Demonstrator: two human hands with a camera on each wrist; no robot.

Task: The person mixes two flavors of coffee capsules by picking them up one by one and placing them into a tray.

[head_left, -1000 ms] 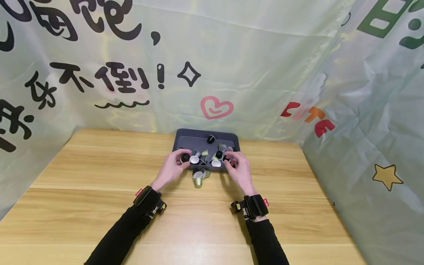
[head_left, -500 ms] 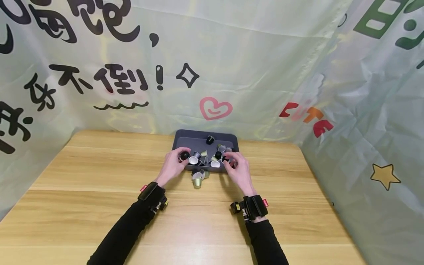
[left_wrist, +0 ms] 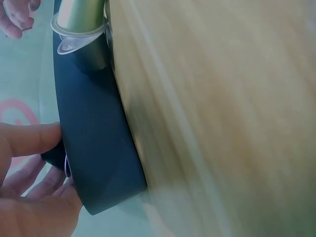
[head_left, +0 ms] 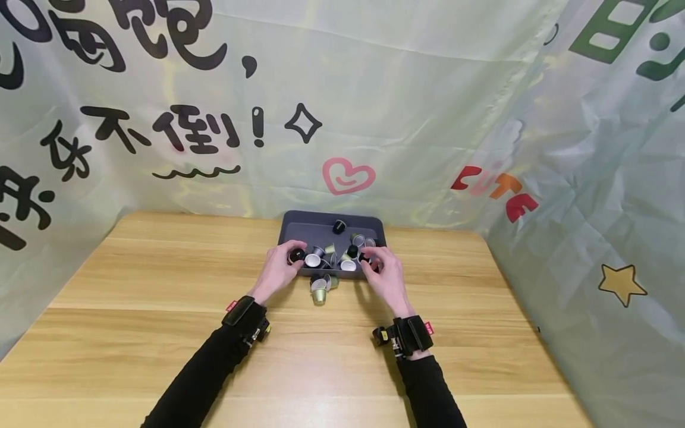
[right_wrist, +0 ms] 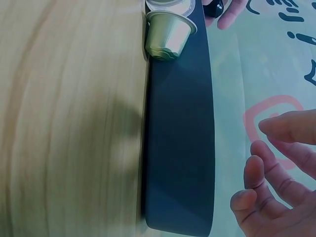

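A dark grey tray lies at the back of the table with several coffee capsules in it, some black, some silver or pale green. At its left front corner my left hand pinches a black coffee capsule between thumb and fingers, just over the rim. My right hand hovers at the right front corner, its fingers loosely bent with nothing between them in the right wrist view. A black capsule shows beside its fingertips in the head view. Against the tray's front wall lies a green capsule.
The wooden table extends in front of the tray and to both sides. Several capsules lie in a small cluster outside the front wall. A printed cloth hangs directly behind the tray. One black capsule sits alone toward the tray's back.
My left wrist has shifted slightly to the right, the black capsule still in its fingers. My right hand stays almost in place. The head view has moved a little.
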